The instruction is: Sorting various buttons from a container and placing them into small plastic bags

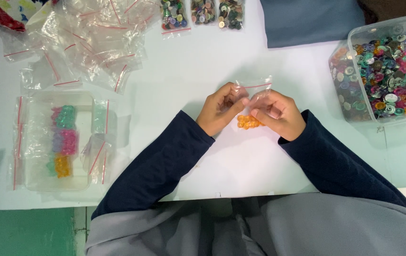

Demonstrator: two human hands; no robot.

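Head view shows our left hand (218, 110) and right hand (278, 114) both pinched shut on the small clear plastic zip bag of orange buttons (250, 106), left of the clear tub of mixed buttons (383, 71); we'd best press its strip evenly.

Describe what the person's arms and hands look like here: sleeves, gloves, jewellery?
Both arms wear long dark navy sleeves that end at the wrists. The left hand and right hand are bare: no gloves, and no rings, watch or bracelet show in this view.
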